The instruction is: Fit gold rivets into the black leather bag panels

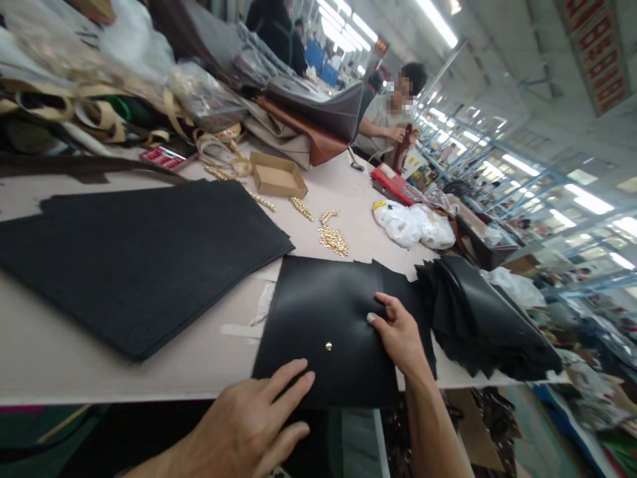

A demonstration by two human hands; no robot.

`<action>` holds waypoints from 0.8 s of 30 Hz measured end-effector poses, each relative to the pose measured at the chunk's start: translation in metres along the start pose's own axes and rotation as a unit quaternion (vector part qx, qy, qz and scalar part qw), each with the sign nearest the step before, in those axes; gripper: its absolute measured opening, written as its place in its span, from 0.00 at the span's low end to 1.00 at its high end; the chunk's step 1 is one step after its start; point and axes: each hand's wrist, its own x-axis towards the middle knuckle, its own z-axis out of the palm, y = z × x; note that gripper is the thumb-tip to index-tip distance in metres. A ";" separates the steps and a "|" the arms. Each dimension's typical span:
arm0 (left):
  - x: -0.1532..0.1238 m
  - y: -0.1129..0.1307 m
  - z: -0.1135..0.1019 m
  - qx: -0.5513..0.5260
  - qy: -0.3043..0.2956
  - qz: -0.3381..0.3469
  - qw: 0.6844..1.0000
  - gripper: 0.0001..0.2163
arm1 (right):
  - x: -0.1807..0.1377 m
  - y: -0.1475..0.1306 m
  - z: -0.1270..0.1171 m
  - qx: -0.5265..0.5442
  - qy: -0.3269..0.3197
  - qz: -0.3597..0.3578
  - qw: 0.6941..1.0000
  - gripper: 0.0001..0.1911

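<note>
A black leather-like panel (318, 299) lies in front of me at the table's edge, with a small round gold stud (328, 346) on its lower middle. Over the panel's lower left side, my left hand (259, 415) has its fingers spread and holds nothing. My right hand (401, 335) rests on the panel's right part, thumb and forefinger apart on the surface; its other fingers are partly hidden. Beyond the panel is a pile of small gold studs (333, 240). Short rows of gold pieces (302, 208) lie near it.
A wide stack of black sheets (134, 259) lies at left, and folded black pieces (478, 312) are heaped at right. Farther back are a shallow cardboard box (279, 175), a white plastic bag (413, 222) and brown leather pieces (323, 143). A person (391, 119) works across the table.
</note>
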 end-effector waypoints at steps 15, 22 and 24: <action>0.140 0.014 0.032 -0.354 -0.059 -0.303 0.882 0.31 | 0.070 0.131 -0.075 -0.242 0.064 0.246 0.936 0.21; 0.179 0.006 0.074 -0.458 -0.048 -0.333 0.823 0.30 | 0.094 0.145 -0.083 -0.217 0.078 0.264 0.937 0.17; 0.180 0.003 0.079 -0.492 -0.047 -0.334 0.803 0.31 | 0.100 0.146 -0.080 -0.205 0.076 0.255 0.942 0.17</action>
